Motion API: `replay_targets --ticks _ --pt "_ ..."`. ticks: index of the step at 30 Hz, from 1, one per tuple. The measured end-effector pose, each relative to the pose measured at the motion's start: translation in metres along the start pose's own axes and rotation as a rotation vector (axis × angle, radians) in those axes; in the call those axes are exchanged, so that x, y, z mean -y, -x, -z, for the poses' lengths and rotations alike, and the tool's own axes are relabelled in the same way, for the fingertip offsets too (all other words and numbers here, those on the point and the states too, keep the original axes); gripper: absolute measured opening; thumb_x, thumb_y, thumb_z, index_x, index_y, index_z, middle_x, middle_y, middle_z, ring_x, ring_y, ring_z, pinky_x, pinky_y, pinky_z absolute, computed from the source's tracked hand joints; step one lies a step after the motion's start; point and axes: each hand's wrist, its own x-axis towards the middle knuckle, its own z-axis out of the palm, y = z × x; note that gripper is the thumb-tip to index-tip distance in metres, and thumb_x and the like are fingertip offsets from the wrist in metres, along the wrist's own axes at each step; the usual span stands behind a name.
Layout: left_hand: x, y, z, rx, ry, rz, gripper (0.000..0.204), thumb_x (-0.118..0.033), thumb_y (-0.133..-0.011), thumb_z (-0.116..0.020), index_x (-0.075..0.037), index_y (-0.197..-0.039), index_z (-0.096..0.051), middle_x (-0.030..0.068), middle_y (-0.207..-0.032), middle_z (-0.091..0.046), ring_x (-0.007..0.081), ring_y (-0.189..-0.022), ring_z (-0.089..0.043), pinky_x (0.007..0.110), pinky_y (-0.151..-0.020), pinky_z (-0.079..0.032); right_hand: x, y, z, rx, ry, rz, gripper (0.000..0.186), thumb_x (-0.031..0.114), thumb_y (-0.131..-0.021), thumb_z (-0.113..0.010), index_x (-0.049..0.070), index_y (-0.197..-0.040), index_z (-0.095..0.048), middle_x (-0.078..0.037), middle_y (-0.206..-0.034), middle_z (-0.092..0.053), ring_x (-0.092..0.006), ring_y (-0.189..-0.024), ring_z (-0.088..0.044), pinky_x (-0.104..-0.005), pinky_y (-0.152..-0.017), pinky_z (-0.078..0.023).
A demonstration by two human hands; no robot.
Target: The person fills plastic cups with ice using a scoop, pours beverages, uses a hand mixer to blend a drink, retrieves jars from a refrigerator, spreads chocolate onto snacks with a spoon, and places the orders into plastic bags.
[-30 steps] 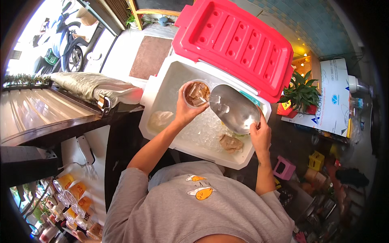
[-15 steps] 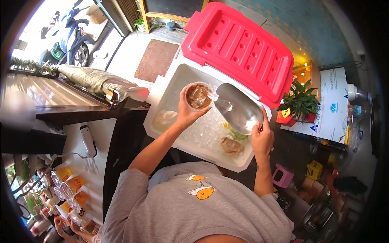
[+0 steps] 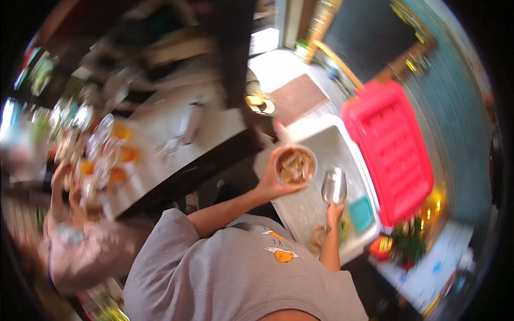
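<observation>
My left hand [image 3: 267, 182] is closed round a clear cup [image 3: 295, 165] of brown drink with ice, held over the near left side of a white cooler [image 3: 356, 241]. My right hand [image 3: 334, 211] grips the handle of a steel scoop [image 3: 334, 182], which is down inside the cooler over the ice. Beside the scoop lie a teal object [image 3: 361, 213] and, partly behind my right arm, a tan lump [image 3: 318, 235]. The red lid [image 3: 393, 155] stands open along the cooler's right side. The picture is smeared by motion.
At left a co-worker [image 3: 96, 251] has both hands among plastic cups with orange tops [image 3: 120, 152] on a counter [image 3: 214, 125]. A framed blackboard [image 3: 367, 37] and brown mat [image 3: 300, 96] lie beyond the cooler; a plant [image 3: 407, 241] and white board [image 3: 439, 267] sit at right.
The view has swung leftward, bringing the co-worker in. The cup has moved apart from the scoop, which has dropped lower into the cooler. Both are still held.
</observation>
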Motion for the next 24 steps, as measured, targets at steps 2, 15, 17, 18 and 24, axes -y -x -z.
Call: replay_targets --ticks 2,15,17,18,24 --pt "-0.037 0.020 0.035 -0.081 0.020 0.091 0.092 -0.012 -0.054 -0.083 -0.005 -0.128 -0.029 0.0096 -0.125 -0.037 0.0190 -0.119 -0.039 0.033 -0.101 -0.032 -0.011 -0.009 -0.034 -0.046 0.216 0.033 0.062 0.021 -0.076 -0.055 -0.004 -0.127 -0.029 -0.023 -0.093 -0.059 -0.0381 -0.083 -0.058 -0.0408 -0.077 -0.047" --pt "-0.092 0.169 0.277 -1.111 -0.623 0.079 0.087 -0.009 -0.056 -0.081 -0.003 -0.126 -0.030 0.0102 -0.121 -0.040 0.0216 -0.114 -0.041 0.034 -0.099 -0.033 0.310 0.331 -0.286 1.134 0.346 1.364 0.021 0.016 -0.082 -0.056 0.000 -0.095 -0.060 -0.022 -0.081 -0.059 -0.0338 -0.074 -0.060 -0.0341 -0.064 -0.046" --pt "-0.087 0.176 0.303 -1.124 -0.630 0.082 0.086 -0.007 -0.055 -0.079 -0.003 -0.126 -0.031 0.0100 -0.122 -0.040 0.0217 -0.114 -0.042 0.034 -0.099 -0.033 0.345 0.370 -0.370 0.980 0.030 1.617 0.016 0.013 -0.080 -0.057 0.001 -0.090 -0.060 -0.018 -0.082 -0.061 -0.0331 -0.077 -0.059 -0.0391 -0.068 -0.046" --pt "-0.082 0.179 0.313 -1.104 -0.590 0.056 0.086 -0.009 -0.056 -0.080 -0.004 -0.127 -0.031 0.0118 -0.122 -0.039 0.0223 -0.113 -0.042 0.034 -0.098 -0.034 0.362 0.384 -0.415 0.880 -0.006 1.748 0.015 0.012 -0.079 -0.057 0.003 -0.091 -0.060 -0.016 -0.085 -0.060 -0.0327 -0.081 -0.057 -0.0401 -0.071 -0.046" --pt "-0.077 0.179 0.344 -0.848 -0.281 0.104 0.090 -0.012 -0.057 -0.081 -0.004 -0.128 -0.027 0.0121 -0.121 -0.039 0.0229 -0.115 -0.041 0.034 -0.099 -0.035 0.442 0.435 -0.588 0.015 0.305 2.337 0.018 0.011 -0.069 -0.058 0.012 -0.087 -0.060 -0.006 -0.089 -0.055 -0.0236 -0.090 -0.051 -0.0349 -0.079 -0.041"
